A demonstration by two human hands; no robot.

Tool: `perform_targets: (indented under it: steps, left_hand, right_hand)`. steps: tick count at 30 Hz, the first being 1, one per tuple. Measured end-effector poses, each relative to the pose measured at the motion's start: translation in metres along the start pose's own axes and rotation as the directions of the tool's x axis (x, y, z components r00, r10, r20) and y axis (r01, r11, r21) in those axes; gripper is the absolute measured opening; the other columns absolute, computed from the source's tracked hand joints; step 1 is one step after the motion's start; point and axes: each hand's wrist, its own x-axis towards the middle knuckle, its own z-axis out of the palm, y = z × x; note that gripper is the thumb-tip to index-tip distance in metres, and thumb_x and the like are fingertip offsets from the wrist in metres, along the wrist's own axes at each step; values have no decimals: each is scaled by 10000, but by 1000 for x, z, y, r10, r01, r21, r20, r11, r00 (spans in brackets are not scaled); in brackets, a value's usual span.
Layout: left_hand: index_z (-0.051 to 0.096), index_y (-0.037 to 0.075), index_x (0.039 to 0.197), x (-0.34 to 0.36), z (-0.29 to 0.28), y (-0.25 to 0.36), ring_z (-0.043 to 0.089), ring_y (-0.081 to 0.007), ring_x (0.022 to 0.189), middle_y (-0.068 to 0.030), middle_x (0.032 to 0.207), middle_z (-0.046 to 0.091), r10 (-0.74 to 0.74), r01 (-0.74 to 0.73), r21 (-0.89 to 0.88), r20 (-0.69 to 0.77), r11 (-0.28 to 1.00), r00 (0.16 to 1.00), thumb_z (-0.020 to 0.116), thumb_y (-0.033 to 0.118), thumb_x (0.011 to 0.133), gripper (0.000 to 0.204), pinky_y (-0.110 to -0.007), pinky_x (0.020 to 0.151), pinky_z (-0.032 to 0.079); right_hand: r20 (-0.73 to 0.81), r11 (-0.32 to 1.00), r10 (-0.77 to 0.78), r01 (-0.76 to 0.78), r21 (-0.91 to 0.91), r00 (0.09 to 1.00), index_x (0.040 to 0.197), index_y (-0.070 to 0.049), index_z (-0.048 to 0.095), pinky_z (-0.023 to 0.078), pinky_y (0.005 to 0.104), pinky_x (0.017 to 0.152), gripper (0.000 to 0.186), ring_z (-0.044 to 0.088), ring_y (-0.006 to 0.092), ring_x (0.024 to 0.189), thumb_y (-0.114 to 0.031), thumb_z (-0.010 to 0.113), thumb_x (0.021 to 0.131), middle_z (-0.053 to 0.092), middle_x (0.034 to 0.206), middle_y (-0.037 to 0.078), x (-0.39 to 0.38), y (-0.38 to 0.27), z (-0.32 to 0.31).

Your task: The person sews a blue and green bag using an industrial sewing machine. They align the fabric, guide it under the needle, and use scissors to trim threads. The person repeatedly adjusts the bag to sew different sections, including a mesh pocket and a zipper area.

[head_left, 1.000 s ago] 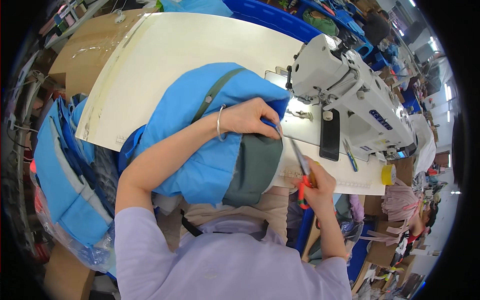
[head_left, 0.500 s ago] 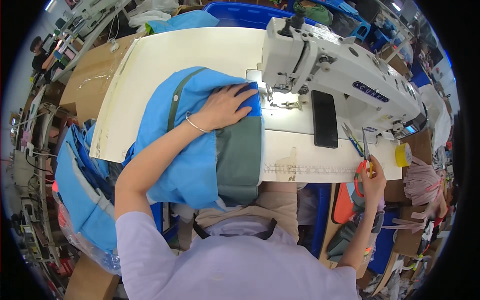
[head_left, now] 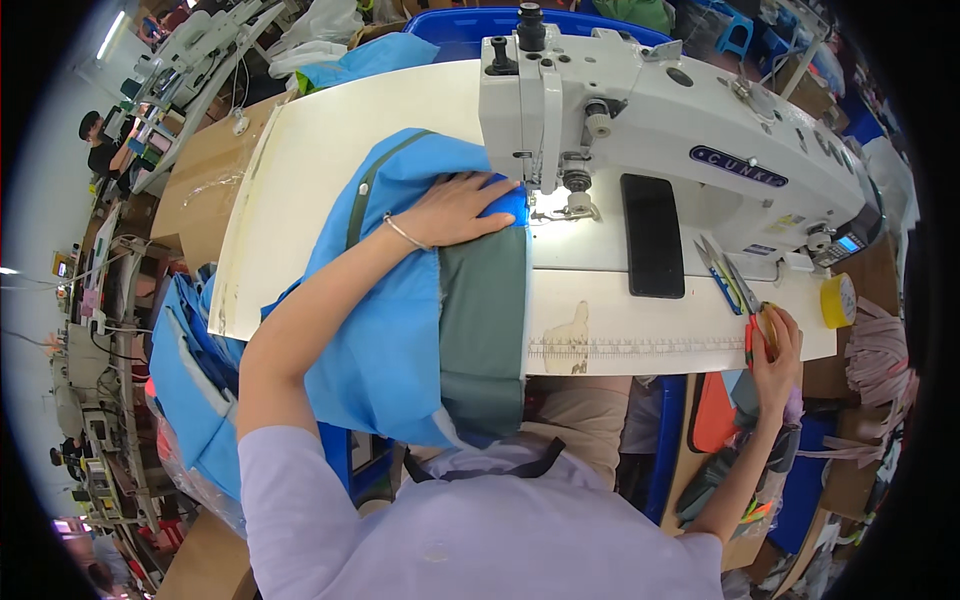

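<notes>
My left hand (head_left: 460,208) lies flat with fingers spread on a light blue and dark green fabric piece (head_left: 385,320), near its bright blue corner patch (head_left: 508,203). That corner reaches the needle area of a white sewing machine (head_left: 640,120). The piece hangs over the table's front edge toward my lap. At the right, my right hand (head_left: 777,350) has its fingers closed around the orange handles of a pair of scissors (head_left: 745,290). The blades point away from me, beside small blue-handled snips (head_left: 722,285) on the table.
A black phone (head_left: 653,235) lies by the machine. Yellow tape (head_left: 838,300) stands at the right edge of the white table (head_left: 350,95). A ruler strip (head_left: 630,347) runs along the front edge. More blue fabric (head_left: 195,390) hangs at the left; a blue bin (head_left: 450,22) stands behind.
The scissors now lie slanted, close against the snips, with my right hand still at their handles. My left hand stays on the fabric. The whole view has shifted slightly.
</notes>
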Motion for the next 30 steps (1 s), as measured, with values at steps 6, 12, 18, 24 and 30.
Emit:
perform_targets:
  steps: [6,12,18,24,30]
  left_hand:
    - [582,43,1377,27,5,-19,432,-457,1374,-268,1434,535,77,-79,-55,-39,995,996,509,531,1008,616,-515,1158,318]
    - [643,29,1292,31,6,-23,527,-439,1283,-268,1328,614,117,-121,-72,-62,990,991,531,533,999,594,-488,1116,376]
    - [559,94,1433,28,4,-32,431,-442,1385,-218,1469,518,91,-93,-118,-21,989,996,537,533,987,627,-563,1162,291]
    - [496,104,1476,-26,6,-1,439,-434,1385,-209,1476,512,123,-174,-196,-248,965,961,680,344,918,635,-576,1120,365]
    - [487,171,1486,-124,-11,47,426,-433,1400,-176,1508,486,-24,53,202,-141,978,990,675,319,921,613,-585,1131,355]
  right_hand:
    - [-29,998,5,-4,65,1000,1296,-34,673,480,356,1027,336,590,276,1251,-65,642,963,609,1363,125,1,3,15]
    - [-77,996,31,-24,83,997,1260,-55,698,539,333,947,303,606,265,1231,-71,665,960,622,1345,120,0,3,16]
    - [-259,944,-329,310,-112,908,1090,12,710,536,378,815,208,681,320,975,0,663,888,709,1057,153,-20,-27,4]
    - [371,813,-227,-35,581,901,1134,-17,732,564,365,774,391,710,267,829,-139,774,765,739,965,147,-110,-139,75]
    - [581,316,-68,-535,783,811,1253,30,673,520,299,899,458,661,165,1011,-216,784,883,723,1156,98,-128,-221,163]
